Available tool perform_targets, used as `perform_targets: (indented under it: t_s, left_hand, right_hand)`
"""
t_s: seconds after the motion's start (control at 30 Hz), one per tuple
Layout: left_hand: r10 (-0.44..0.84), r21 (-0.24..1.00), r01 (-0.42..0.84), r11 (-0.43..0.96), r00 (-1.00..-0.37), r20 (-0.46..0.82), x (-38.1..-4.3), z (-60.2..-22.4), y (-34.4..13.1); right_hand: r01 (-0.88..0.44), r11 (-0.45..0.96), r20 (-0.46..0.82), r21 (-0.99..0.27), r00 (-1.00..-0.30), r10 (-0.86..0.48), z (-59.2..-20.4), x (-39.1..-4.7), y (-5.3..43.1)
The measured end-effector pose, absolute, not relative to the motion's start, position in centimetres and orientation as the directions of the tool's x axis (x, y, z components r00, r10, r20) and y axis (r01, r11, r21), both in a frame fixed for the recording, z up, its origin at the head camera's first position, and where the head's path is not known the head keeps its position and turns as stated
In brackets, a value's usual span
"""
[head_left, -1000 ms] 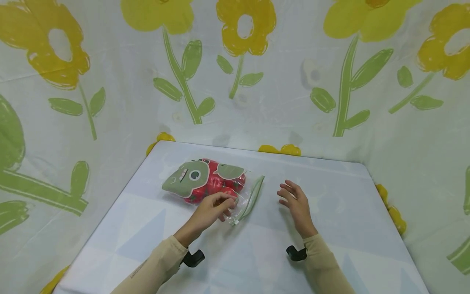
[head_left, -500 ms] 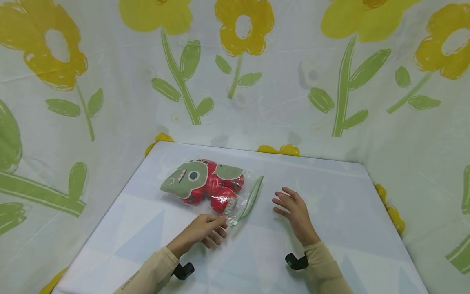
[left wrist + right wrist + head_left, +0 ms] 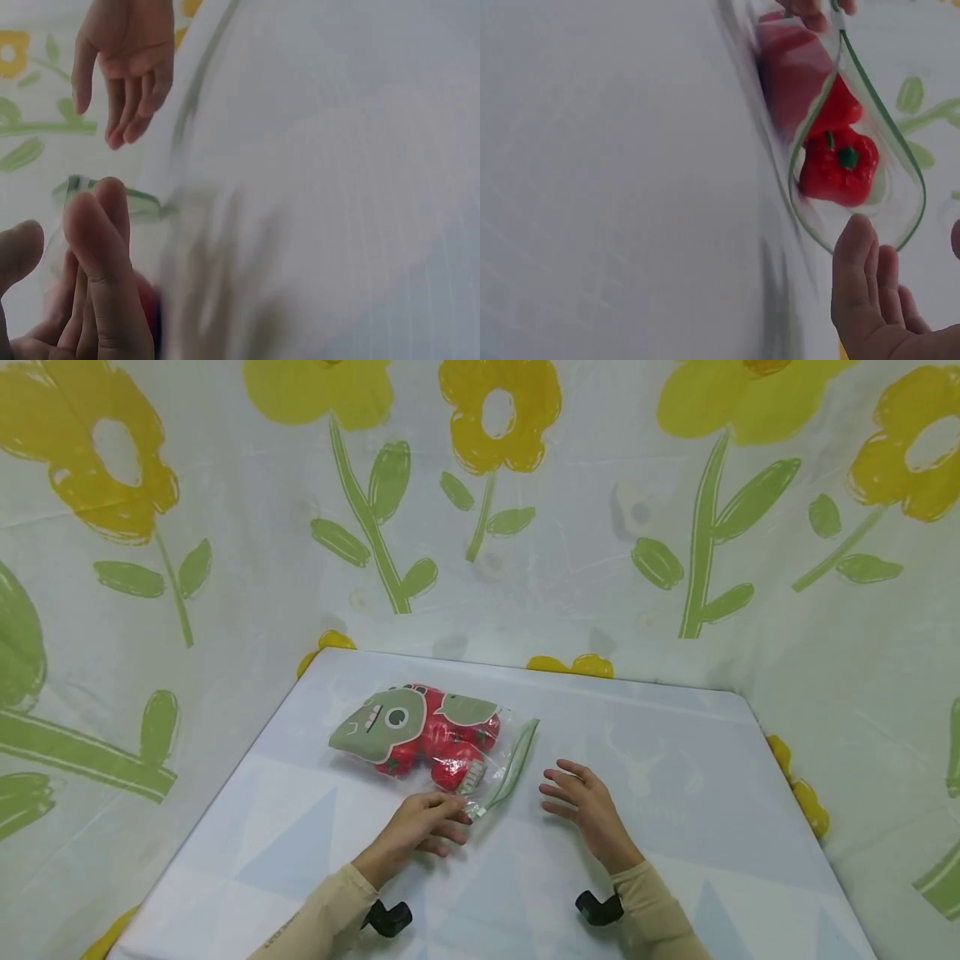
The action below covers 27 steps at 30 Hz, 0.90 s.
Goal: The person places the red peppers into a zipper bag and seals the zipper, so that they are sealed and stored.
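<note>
A clear zip bag (image 3: 375,727) with a green cartoon creature on it lies on its side on the table. Its green-edged mouth (image 3: 919,191) gapes toward the right. Red toy bell peppers (image 3: 840,169) with green stems show inside. At the bag's near corner, by the zip slider, is my left hand (image 3: 420,827), fingers relaxed, with a gap between thumb and fingers in the left wrist view. My right hand (image 3: 585,810) hovers to the right of the mouth, fingers loosely spread and holding nothing.
The white and pale blue tablecloth (image 3: 525,893) covers the table. Behind and on both sides hangs a white curtain (image 3: 570,527) with yellow flowers. A black wrist camera mount (image 3: 390,918) sits under the left sleeve, another mount (image 3: 600,907) under the right.
My left hand has come off the bag's open end toward me, then edged back up to its near corner. My right hand has shifted left and nearer to me. The bag stays put.
</note>
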<state>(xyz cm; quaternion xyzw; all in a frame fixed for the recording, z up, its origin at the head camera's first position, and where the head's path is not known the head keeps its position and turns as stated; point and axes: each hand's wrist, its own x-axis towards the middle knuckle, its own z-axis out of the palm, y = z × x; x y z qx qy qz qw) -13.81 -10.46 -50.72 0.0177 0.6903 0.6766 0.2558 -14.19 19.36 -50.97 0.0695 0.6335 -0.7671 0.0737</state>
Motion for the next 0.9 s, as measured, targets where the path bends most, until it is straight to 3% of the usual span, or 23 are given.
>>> perform_targets:
  t_s: [0.2,0.53,0.9]
  left_hand:
    - [0.318,0.94,-0.34,0.042,-0.887,-0.335,-13.9,-50.8,-9.2]
    - [0.28,0.926,-0.374,-0.04,-0.894,-0.349,-14.6,-51.4,-8.0]
    - [0.286,0.923,-0.37,-0.101,-0.9,-0.33,-14.8,-51.7,-7.3]
  right_hand:
    - [0.253,-0.174,-0.235,-0.952,-0.965,-0.116,-51.6,-13.7,17.9]
    - [0.292,-0.028,-0.271,-0.956,-0.917,-0.292,-51.9,-13.4,15.1]
    - [0.267,-0.057,-0.243,-0.962,-0.932,-0.268,-51.9,-13.5,12.1]
